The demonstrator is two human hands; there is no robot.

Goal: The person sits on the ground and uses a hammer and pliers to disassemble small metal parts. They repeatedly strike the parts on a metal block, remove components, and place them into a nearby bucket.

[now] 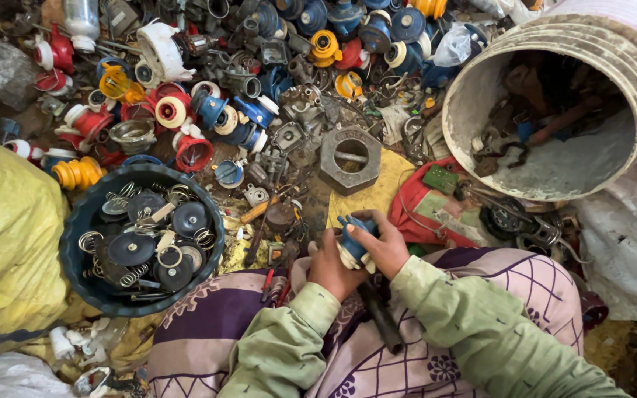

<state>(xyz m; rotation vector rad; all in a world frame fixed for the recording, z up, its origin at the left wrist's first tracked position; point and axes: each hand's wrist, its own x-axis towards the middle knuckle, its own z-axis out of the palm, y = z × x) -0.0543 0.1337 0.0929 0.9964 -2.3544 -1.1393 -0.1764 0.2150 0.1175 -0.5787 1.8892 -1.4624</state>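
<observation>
Both my hands meet over my lap on a small blue and white valve-like part (352, 243). My left hand (331, 267) grips its white lower end from the left. From the right, my right hand (384, 247) wraps over the blue top. A dark rod (382, 318) lies on my patterned lap just below the hands; whether a hand holds it is hidden. Both sleeves are pale green.
A dark round bowl (75, 221) holds black discs, springs and rings at my left. A large white bucket (473, 96) of scrap lies tipped at upper right. A heap of red, blue and yellow parts covers the ground ahead, with a big grey hex nut (350, 159). Yellow sack (5, 236) at left.
</observation>
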